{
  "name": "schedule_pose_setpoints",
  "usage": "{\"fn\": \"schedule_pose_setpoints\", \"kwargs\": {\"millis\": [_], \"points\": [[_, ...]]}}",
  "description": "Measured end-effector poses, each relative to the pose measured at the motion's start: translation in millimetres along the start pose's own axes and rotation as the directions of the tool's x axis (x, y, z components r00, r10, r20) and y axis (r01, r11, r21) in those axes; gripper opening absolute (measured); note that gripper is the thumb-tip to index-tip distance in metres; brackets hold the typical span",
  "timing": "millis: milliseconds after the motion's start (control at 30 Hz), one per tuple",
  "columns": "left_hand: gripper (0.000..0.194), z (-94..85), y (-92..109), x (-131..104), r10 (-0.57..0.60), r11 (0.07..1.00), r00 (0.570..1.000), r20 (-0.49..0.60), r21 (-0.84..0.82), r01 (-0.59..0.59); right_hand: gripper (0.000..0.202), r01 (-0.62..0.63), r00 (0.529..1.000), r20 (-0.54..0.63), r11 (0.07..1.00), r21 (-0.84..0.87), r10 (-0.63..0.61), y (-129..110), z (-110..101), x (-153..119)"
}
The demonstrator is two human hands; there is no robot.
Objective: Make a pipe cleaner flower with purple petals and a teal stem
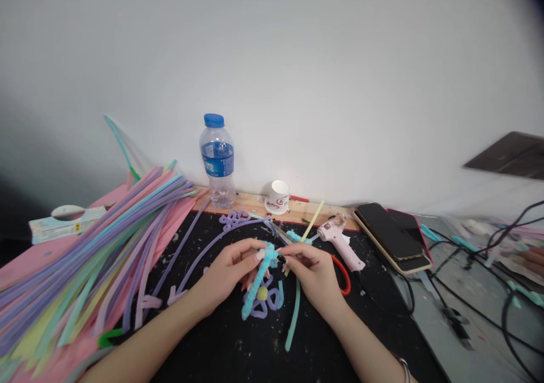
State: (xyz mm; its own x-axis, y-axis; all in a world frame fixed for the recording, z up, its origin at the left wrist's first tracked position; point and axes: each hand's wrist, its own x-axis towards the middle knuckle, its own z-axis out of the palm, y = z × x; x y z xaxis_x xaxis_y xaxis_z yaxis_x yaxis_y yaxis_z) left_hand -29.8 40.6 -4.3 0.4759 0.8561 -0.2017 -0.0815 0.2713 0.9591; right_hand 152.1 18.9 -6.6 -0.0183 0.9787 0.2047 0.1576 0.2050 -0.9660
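Both hands meet over the black mat point(238, 349). My left hand point(240, 264) pinches a light-blue pipe cleaner piece point(255, 289), which is wound thick and hangs down toward me. My right hand point(308, 264) has thumb and forefinger closed on the same piece at its upper end. Below them lies a purple pipe cleaner flower point(259, 306) with a yellow centre, partly covered by the blue piece. A teal pipe cleaner point(293, 320) extends downward beneath my right hand. Scissors with red handles point(342, 272) lie partly hidden behind that hand.
A heap of pastel pipe cleaners point(123, 252) fills the left side. Behind stand a water bottle point(218, 162) and a paper cup point(277, 196). To the right are a pink glue gun point(342, 244), phones point(389, 233) and black cables point(463, 281). Another person's hand point(533, 261) shows at the far right.
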Motion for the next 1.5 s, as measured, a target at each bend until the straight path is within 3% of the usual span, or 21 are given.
{"fn": "schedule_pose_setpoints", "kwargs": {"millis": [567,1067,1500], "points": [[0.026,-0.6,-3.4,1.3,0.042,0.999,0.999,0.022,0.016,-0.042,0.013,-0.04,0.999,0.006,0.997,0.073,0.04,0.3,1.5,-0.9],[0.019,-2.3,-4.9,1.5,0.061,0.996,0.997,0.043,-0.073,-0.058,0.013,-0.054,0.998,0.026,0.998,0.029,0.054,-0.8,1.2,-1.1],[0.025,-0.3,-1.5,1.2,0.009,0.998,0.999,0.035,-0.055,-0.007,0.013,-0.047,0.999,-0.008,0.998,0.031,0.047,-2.2,1.5,-2.5]]}}
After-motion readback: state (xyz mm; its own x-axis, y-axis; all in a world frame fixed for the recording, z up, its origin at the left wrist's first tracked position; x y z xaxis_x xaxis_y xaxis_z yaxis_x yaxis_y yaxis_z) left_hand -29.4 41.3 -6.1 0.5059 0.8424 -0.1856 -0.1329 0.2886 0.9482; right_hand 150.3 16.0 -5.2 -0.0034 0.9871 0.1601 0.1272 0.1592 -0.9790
